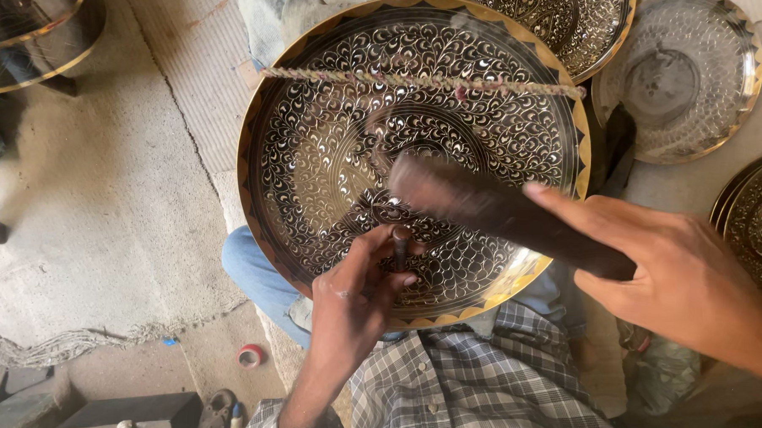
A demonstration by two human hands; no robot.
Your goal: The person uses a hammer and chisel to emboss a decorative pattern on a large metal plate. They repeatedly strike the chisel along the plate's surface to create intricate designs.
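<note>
A large round brass tray [316, 144] with a dense black engraved leaf pattern rests tilted on my lap. My left hand [357, 302] pinches a short dark chisel [399, 244] upright against the tray's lower middle. My right hand [683, 275] grips a dark wooden mallet [499, 211], blurred, with its head just above the chisel. A twisted cord [419, 82] stretches across the tray's upper part.
More engraved trays lie around: one behind [573, 22], a paler one at the upper right [690, 77], one at the right edge [756, 223], another at the upper left [33, 25]. A woven mat [103, 196] covers the floor at left. A small red tape roll [250, 355] lies near my knee.
</note>
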